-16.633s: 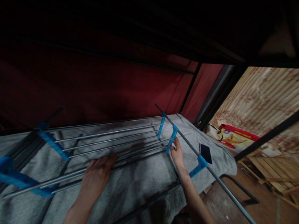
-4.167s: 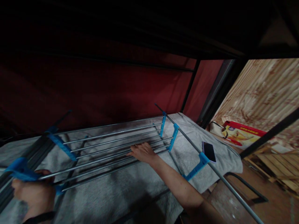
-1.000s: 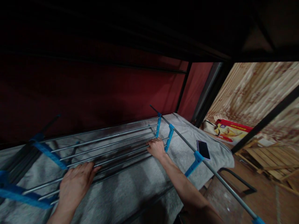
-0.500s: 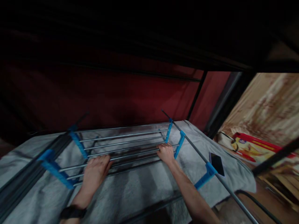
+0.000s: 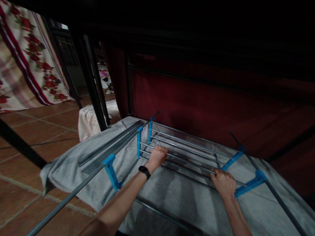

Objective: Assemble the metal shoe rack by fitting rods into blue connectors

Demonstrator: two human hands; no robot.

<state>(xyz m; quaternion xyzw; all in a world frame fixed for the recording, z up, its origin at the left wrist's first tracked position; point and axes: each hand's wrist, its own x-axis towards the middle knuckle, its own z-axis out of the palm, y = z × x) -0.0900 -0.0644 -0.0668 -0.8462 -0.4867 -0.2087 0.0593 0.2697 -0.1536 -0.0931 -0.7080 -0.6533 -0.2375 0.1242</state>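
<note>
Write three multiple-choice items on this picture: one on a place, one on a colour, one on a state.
1. Where does the metal rack lie?
A. On the tiled floor
B. On a grey blanket
C. On a wooden chair

2. What colour are the brackets that join its rods?
A. Blue
B. Yellow
C. White

3. How is the left hand?
A. Hanging free in the air
B. Holding a phone
C. Resting on the rods by a bracket

Answers:
1 B, the grey cloth spreads under the whole rack.
2 A, each plastic piece shows bright blue.
3 C, its fingers lie over the rods; the right hand does likewise at the other end.
</note>
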